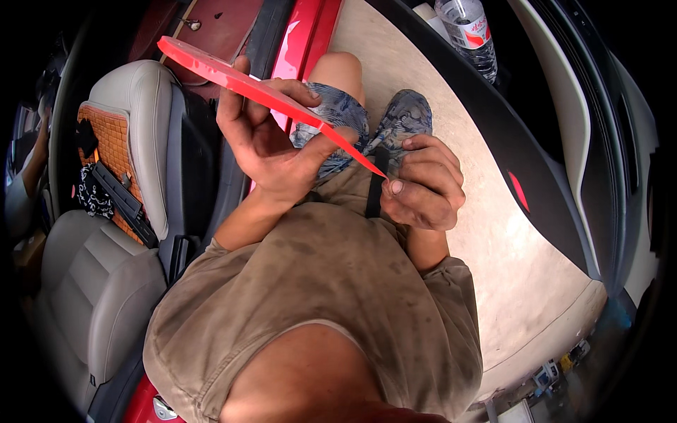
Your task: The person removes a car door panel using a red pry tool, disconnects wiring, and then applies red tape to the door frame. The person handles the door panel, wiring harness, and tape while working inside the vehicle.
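Observation:
A glossy red band, which looks like a roll of red tape [236, 80] seen edge-on, slants across the view in front of my chest. My left hand [271, 144] holds it from below, thumb on the near side and fingers partly hidden behind it. From its lower end a narrow tail runs tautly down to my right hand [425, 185]. There my thumb and fingers pinch the tip, with the other fingers curled. Both hands have dark smudges.
A grey car seat [92, 289] stands to the left, with an orange quilted cushion [113, 134] and black items on it. Beside me runs a red door sill [300, 35]. On the right are a beige and black door panel [522, 261] and a clear water bottle [469, 35].

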The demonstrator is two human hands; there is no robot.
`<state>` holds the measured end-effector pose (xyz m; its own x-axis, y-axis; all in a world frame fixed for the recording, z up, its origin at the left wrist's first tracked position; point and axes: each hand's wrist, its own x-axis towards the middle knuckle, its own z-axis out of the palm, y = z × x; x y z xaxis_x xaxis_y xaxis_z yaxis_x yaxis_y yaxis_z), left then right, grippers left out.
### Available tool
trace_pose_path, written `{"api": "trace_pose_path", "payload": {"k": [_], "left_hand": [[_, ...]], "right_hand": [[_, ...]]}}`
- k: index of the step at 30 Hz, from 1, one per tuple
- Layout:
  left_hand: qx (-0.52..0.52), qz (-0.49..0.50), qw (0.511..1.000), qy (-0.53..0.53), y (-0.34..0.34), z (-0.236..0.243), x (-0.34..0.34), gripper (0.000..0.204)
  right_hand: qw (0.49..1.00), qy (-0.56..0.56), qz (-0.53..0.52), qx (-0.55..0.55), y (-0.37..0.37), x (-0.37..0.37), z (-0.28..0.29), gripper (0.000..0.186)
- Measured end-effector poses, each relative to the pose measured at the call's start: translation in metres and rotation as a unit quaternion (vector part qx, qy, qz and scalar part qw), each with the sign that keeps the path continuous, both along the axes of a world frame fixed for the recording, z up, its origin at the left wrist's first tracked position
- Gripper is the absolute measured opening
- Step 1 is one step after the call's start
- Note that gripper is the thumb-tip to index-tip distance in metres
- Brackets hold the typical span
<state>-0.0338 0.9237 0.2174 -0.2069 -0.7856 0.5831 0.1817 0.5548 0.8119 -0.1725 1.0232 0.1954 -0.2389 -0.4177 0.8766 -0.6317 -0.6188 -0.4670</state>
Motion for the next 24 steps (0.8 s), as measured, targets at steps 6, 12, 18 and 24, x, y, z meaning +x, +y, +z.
{"api": "trace_pose_path", "payload": {"k": [6, 12, 18, 24], "left_hand": [[-0.019, -0.006, 1.0, 0.022, -0.001, 0.002, -0.008, 0.115], [-0.028, -0.01, 0.999, -0.015, -0.002, -0.003, -0.006, 0.117], [0.004, -0.088, 0.989, -0.116, 0.006, -0.004, -0.02, 0.109], [-0.043, -0.203, 0.95, -0.233, 0.028, 0.0, -0.043, 0.097]], "right_hand": [[0.999, -0.049, -0.003, -0.004, -0.003, 0.001, -0.004, 0.024], [1.0, 0.002, -0.016, -0.024, 0.003, -0.005, 0.003, 0.027], [0.995, 0.094, 0.0, 0.022, 0.029, -0.029, 0.034, 0.025], [0.988, -0.128, -0.048, 0.078, 0.093, -0.034, 0.047, 0.02]]}}
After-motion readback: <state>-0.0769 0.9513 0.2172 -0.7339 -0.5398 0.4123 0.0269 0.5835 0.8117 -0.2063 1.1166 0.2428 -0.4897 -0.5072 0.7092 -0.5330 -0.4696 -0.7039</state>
